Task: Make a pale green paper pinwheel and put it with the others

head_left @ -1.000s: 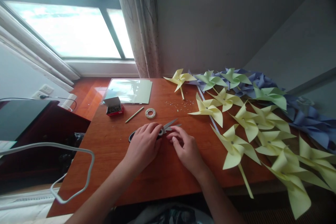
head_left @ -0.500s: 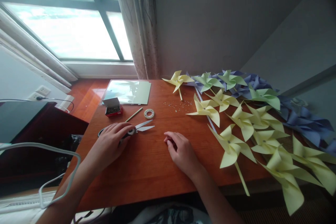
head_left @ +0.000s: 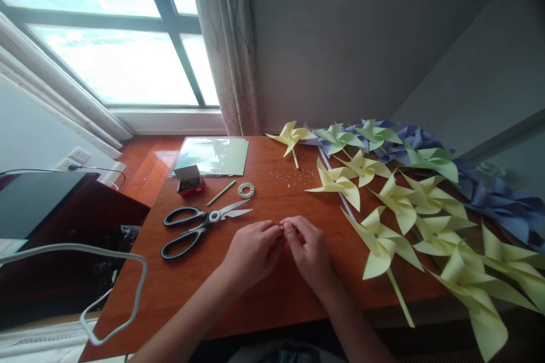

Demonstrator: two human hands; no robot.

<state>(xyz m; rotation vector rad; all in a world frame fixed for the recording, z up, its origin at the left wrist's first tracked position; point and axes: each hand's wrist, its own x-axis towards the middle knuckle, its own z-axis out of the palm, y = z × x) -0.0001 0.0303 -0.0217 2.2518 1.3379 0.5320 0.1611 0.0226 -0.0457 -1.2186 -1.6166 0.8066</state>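
My left hand (head_left: 256, 247) and my right hand (head_left: 307, 244) meet above the near middle of the wooden table (head_left: 238, 306). Fingertips of both are pinched together at one spot; anything between them is too small to make out. Left of my hands lie scissors (head_left: 215, 216) with black and grey handles, blades parted and pointing right. Beyond the scissors are a roll of tape (head_left: 246, 190), a thin pale paper stick (head_left: 221, 193) and a small open red box (head_left: 190, 182) with dark contents.
Yellow pinwheels (head_left: 383, 241), green pinwheels (head_left: 338, 139) and blue pinwheels (head_left: 506, 204) cover the table's right side. Small scraps (head_left: 292, 178) are scattered near the back. Pale sheets in a clear sleeve (head_left: 213, 156) lie back left. A white cable (head_left: 142, 278) loops at the left edge.
My left hand has let go of the scissors, leaving them on the table, and moved right to meet my right hand. The view has shifted slightly.
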